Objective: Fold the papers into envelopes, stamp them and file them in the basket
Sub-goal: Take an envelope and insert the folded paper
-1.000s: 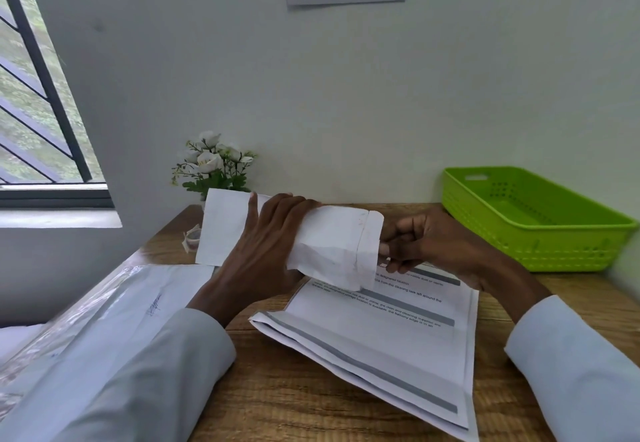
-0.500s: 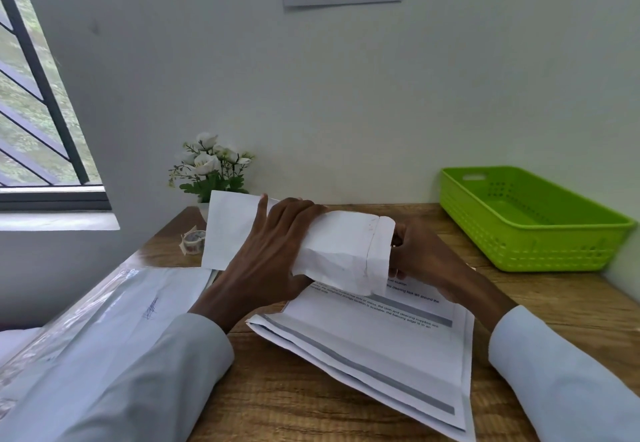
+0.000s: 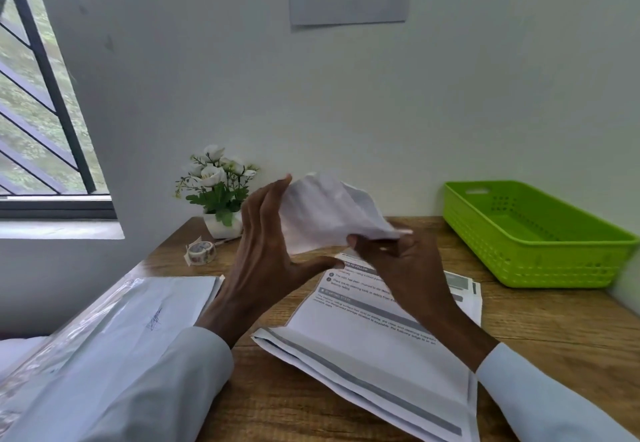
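A folded white paper is lifted above the desk, tilted and blurred by motion. My right hand pinches its lower right corner. My left hand stands upright against its left edge, fingers spread, fingertips touching the top of the paper. Below the hands a stack of printed sheets with grey bars lies on the wooden desk. The green plastic basket stands at the back right with nothing visible in it.
A roll of patterned tape lies near a small white pot of white flowers at the back left. A clear plastic sleeve with white envelopes lies at the left. A window is on the left wall.
The folded paper was held low and flat between both hands; it has been raised and turned on edge. My left hand has opened off the top of it.
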Action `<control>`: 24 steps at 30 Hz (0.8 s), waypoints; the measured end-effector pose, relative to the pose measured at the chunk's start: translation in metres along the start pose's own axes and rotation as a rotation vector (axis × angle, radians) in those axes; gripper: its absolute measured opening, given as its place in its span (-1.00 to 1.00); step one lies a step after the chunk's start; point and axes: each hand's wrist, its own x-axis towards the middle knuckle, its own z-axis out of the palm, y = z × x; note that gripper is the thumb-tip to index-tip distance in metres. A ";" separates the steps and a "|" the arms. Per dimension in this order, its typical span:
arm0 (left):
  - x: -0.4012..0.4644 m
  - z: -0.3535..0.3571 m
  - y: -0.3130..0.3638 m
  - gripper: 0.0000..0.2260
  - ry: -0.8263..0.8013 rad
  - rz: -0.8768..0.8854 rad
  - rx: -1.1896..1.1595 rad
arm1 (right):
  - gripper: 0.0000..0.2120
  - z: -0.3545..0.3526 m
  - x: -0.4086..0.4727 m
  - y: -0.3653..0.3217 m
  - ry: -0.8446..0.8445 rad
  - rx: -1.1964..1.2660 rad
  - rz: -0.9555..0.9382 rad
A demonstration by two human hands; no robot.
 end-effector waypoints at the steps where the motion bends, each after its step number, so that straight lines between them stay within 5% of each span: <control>1: 0.001 -0.001 0.001 -0.13 0.004 -0.001 -0.025 | -0.90 -0.002 0.002 0.000 0.059 0.033 -0.056; 5: 0.004 -0.004 0.001 -0.61 0.045 0.077 -0.033 | -0.80 -0.016 0.009 0.003 0.190 -0.045 -0.314; 9: -0.001 -0.003 -0.004 -0.73 0.032 0.162 -0.074 | -0.80 -0.024 0.012 0.015 0.107 -0.360 -0.479; 17: -0.005 -0.002 -0.005 -0.89 -0.049 0.155 -0.063 | -0.78 -0.026 0.015 0.012 -0.160 -0.215 -0.419; 24: -0.005 0.002 0.005 -0.78 -0.099 -0.060 -0.336 | -0.91 -0.020 0.012 0.006 -0.108 -0.038 -0.165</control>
